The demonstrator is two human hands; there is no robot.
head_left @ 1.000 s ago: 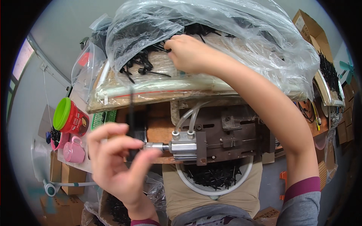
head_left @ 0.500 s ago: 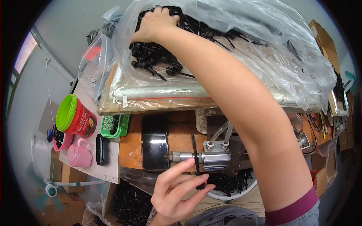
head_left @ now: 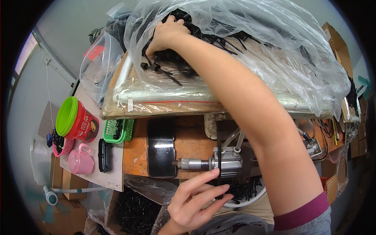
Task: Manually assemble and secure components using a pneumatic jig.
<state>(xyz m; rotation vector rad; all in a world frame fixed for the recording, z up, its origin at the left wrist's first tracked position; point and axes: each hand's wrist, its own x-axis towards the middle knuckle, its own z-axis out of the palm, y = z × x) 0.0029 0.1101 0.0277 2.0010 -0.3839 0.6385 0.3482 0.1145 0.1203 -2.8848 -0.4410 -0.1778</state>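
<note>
Between the fingers of my left hand stands a slim black cable tie, upright in front of a metal cylinder fitting. The lower end of the tie is hidden by my fingers. My right arm stretches across to the far left, and my right hand lies on a heap of black cable ties inside a clear plastic bag. Thumb and fingers there are spread wide, with the fingertips bent into the heap and partly hidden. Some ties show round heads and long thin tails.
A black curved guard stands left of the fitting on the wooden bench. Farther left are a red bucket, a green basket and a pink cup. Below, a bin of black parts and a white-rimmed bowl.
My left hand has moved right with the cable tie. My right hand has shifted slightly right and its fingers have bent into the heap. Some ties near it have moved.
</note>
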